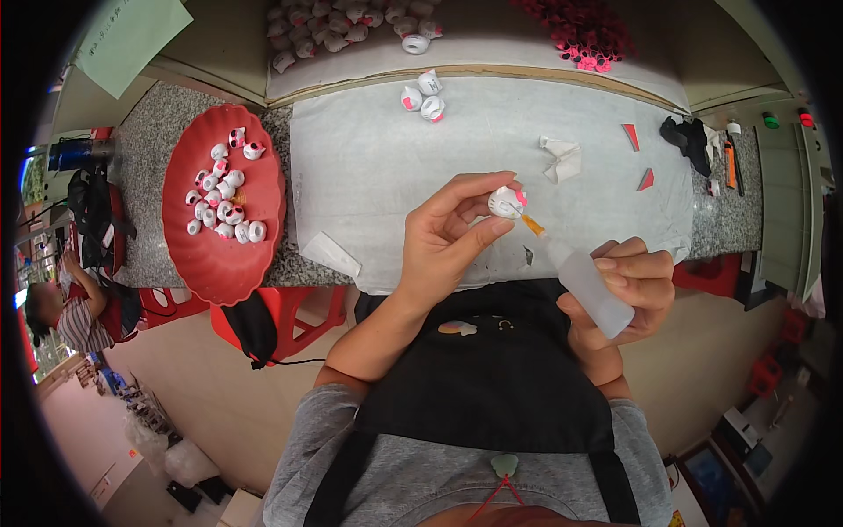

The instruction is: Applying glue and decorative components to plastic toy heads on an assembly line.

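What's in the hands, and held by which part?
The left hand pinches a small, rounded white-and-pink piece by opposite sides; the right hand grips a translucent white cylindrical bottle around its body.

heathered grey T-shirt [413, 465], loose short sleeves [320, 426], black apron [483, 395] over it, broad black straps [613, 487], small multicoloured motif [457, 328] and, from here, a yellow smile-like mark [505, 325], pale green pendant [504, 465] on thin red cord [489, 499]

White-and-pink figurine head [504, 203]; tilted translucent bottle [595, 294], amber nozzle [532, 226] (apparently touching it).
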`<state>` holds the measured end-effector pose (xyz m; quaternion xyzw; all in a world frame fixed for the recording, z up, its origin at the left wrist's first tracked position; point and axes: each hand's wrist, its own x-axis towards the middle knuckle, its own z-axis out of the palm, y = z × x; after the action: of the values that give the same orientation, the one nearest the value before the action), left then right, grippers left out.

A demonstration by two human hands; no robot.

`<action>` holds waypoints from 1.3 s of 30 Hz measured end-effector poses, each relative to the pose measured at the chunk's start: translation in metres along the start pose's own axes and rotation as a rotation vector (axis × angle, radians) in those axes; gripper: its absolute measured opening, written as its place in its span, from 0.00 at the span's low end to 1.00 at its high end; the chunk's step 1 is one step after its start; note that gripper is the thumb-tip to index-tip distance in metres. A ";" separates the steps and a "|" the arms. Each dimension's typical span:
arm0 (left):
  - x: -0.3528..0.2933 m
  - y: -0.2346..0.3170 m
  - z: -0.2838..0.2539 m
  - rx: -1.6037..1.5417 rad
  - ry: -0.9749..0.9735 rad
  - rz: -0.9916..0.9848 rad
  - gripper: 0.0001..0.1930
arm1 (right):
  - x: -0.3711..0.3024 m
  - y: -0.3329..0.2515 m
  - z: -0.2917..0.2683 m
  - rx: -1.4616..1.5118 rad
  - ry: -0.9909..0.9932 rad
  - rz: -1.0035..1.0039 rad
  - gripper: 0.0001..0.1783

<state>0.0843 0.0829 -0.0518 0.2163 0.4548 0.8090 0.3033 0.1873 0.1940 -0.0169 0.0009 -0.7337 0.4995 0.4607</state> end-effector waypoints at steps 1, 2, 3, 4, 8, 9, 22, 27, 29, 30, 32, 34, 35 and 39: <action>0.000 -0.001 -0.001 0.054 -0.015 0.035 0.18 | 0.000 0.000 0.000 0.000 -0.001 0.001 0.22; 0.000 -0.001 -0.001 0.108 -0.030 0.069 0.18 | 0.000 0.000 0.001 -0.002 -0.007 0.001 0.22; 0.000 -0.001 -0.001 0.107 -0.029 0.069 0.18 | 0.000 0.000 0.001 -0.003 -0.012 0.002 0.22; 0.000 0.000 0.000 0.147 -0.039 0.085 0.17 | 0.000 0.000 0.000 -0.004 -0.013 0.003 0.22; 0.000 0.000 -0.001 0.254 -0.053 0.113 0.16 | 0.000 -0.002 -0.002 0.020 -0.042 0.039 0.24; 0.001 0.001 -0.001 0.254 -0.053 0.112 0.16 | 0.000 -0.002 -0.002 -0.007 -0.053 0.036 0.22; 0.009 0.013 -0.032 0.093 0.203 0.141 0.18 | 0.037 0.038 -0.019 0.018 -0.111 0.499 0.15; 0.006 0.021 -0.040 0.051 0.257 0.199 0.18 | 0.092 0.092 -0.012 0.074 -0.245 0.597 0.11; 0.006 0.021 -0.038 0.040 0.237 0.185 0.18 | 0.115 0.129 -0.011 -0.340 -0.258 0.508 0.11; 0.005 0.020 -0.038 0.042 0.242 0.193 0.18 | 0.124 0.140 -0.005 -0.335 -0.264 0.501 0.11; 0.004 0.020 -0.036 0.052 0.232 0.180 0.18 | 0.139 0.155 0.009 -0.969 -0.383 0.023 0.11; 0.003 0.021 -0.035 0.057 0.235 0.180 0.18 | 0.143 0.178 0.013 -1.027 -0.381 -0.096 0.13; 0.003 0.022 -0.034 0.062 0.224 0.166 0.18 | 0.143 0.185 0.013 -1.089 -0.378 -0.206 0.14; 0.003 0.022 -0.036 0.056 0.218 0.135 0.18 | 0.140 0.166 0.012 -1.010 -0.298 -0.312 0.09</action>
<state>0.0531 0.0547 -0.0500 0.1654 0.4919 0.8333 0.1906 0.0218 0.3322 -0.0443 -0.0408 -0.9307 0.0056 0.3634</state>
